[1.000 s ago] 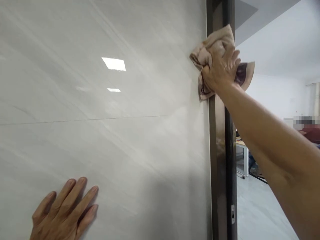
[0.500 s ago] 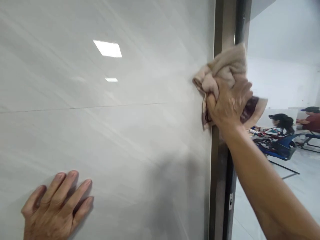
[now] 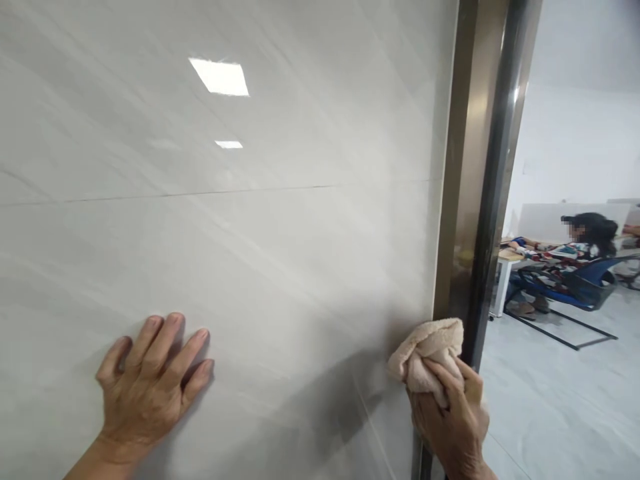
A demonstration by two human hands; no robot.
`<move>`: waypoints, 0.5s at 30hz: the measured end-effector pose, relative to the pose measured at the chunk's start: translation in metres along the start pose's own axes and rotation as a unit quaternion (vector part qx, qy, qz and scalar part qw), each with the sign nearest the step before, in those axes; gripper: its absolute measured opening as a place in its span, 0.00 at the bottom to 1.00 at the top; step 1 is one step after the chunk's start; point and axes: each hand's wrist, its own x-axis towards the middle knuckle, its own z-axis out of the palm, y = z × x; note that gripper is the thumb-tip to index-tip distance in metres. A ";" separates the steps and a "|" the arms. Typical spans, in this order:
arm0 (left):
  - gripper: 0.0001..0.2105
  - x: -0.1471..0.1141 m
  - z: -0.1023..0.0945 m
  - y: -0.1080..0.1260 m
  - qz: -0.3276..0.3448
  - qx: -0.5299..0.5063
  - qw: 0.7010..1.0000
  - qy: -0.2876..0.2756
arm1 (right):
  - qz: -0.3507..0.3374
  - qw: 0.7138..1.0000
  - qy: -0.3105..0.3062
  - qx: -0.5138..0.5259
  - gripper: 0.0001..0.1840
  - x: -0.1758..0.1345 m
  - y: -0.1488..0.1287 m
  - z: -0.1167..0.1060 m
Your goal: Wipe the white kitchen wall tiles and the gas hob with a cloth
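Note:
My left hand (image 3: 145, 383) rests on the glossy grey tiled wall (image 3: 280, 267) at the lower left, its fingers spread and holding nothing. At the lower right, my right hand (image 3: 457, 420) is closed around a bunched beige towel (image 3: 430, 353). The towel lies against the wall's right edge and the brown metal door frame (image 3: 455, 167). Part of the frame is hidden behind the towel and hand.
Past the frame, a room with a pale floor (image 3: 550, 400) opens on the right. A person (image 3: 595, 233) sits there on a blue chair (image 3: 590, 283) at a white-legged table (image 3: 504, 283). A thin joint line crosses the wall.
My right hand has moved down the door frame with the towel, which is now more tightly bunched. My left hand stays spread on the wall, appearing slightly higher and further right as the view shifted.

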 end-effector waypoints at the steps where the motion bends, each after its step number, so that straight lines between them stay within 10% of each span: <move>1: 0.26 0.000 0.000 0.000 -0.001 0.003 1.000 -0.001 | -0.008 1.000 -0.006 0.001 0.45 0.000 -0.005 0.002; 8: 0.26 -0.005 0.000 0.002 -0.009 0.004 1.000 0.002 | -0.177 0.981 -0.015 -0.083 0.41 0.082 -0.018 0.060; 15: 0.21 0.001 -0.004 0.016 -0.105 -0.073 0.992 0.006 | -0.096 0.994 0.030 -0.031 0.35 0.296 -0.091 0.077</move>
